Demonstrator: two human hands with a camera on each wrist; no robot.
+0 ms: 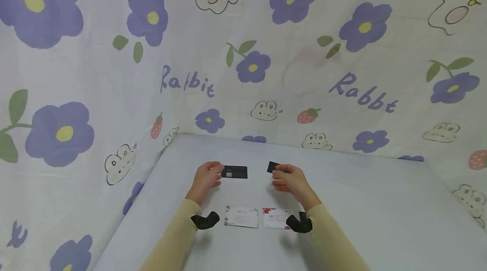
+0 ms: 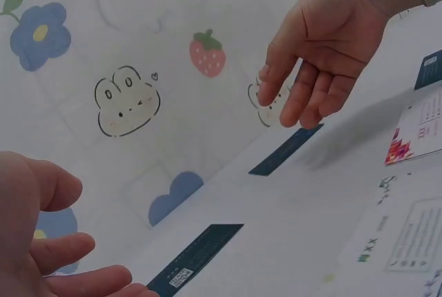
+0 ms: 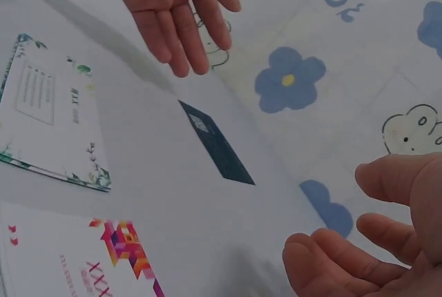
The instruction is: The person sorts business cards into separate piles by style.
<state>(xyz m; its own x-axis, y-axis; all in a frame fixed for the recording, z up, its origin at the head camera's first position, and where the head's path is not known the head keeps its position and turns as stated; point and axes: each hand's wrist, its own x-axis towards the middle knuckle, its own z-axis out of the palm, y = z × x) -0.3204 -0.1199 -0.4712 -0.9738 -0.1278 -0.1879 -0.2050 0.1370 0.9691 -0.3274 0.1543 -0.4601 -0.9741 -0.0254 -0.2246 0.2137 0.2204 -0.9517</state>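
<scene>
My left hand (image 1: 206, 179) hovers at the left end of a black business card (image 1: 236, 172) with a small QR code. In the left wrist view its fingers (image 2: 69, 250) are loosely bent, thumb apart, with nothing gripped. The right hand (image 1: 292, 181) is over a second black card (image 1: 272, 166), covering most of it in the head view. From the left wrist view that card (image 2: 286, 150) lies flat below the right fingertips (image 2: 311, 116). Nearer me are a white card with green leaf corners (image 1: 241, 217) and a white card with red decoration (image 1: 274, 217).
Another dark card (image 2: 429, 70) shows beyond the red-decorated one in the left wrist view. Black bands (image 1: 205, 220) sit on both wrists. The white tabletop (image 1: 365, 203) meets a flower-and-rabbit patterned cloth (image 1: 289, 93) at the back and left.
</scene>
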